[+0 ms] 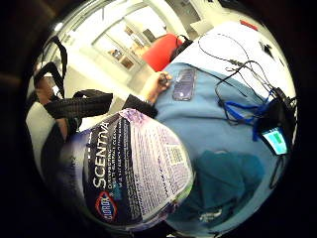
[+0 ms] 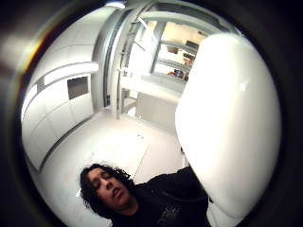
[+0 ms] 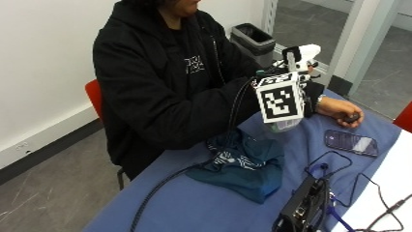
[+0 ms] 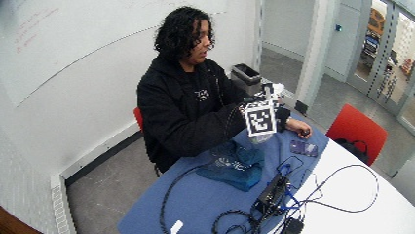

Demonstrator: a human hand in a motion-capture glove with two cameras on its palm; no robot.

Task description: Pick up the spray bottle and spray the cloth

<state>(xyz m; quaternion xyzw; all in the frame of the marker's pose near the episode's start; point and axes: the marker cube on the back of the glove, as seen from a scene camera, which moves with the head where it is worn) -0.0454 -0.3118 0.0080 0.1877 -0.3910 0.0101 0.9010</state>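
The gloved right hand point(image 3: 302, 94) has the spray bottle point(image 3: 293, 87) lifted clear of the table, fingers wrapped around it, up at chest height in front of the person. From the outside view the white trigger head point(image 3: 302, 53) sticks out above the hand and the clear lower end of the bottle pokes out underneath. The teal cloth point(image 3: 248, 166) is bunched up on the blue tabletop point(image 3: 193, 208), below the bottle and a bit toward the table's near edge, not touching it.

The bottle itself is a Clorox Scentiva one point(image 1: 131, 171), dark label with white lettering and purple at the edges, and a block of small print down one side. It fills a big chunk of the little-finger-side palm view, with the cloth point(image 1: 225, 181) showing on the table past it. In the thumb-side view the white top of the bottle point(image 2: 229, 123) bulks up close to the palm.

The bare left hand point(image 3: 341, 112) is resting on the table well apart from the bottle, curled around something small and dark that I can't make out. A phone point(image 3: 351, 143) lies flat just beside that hand.
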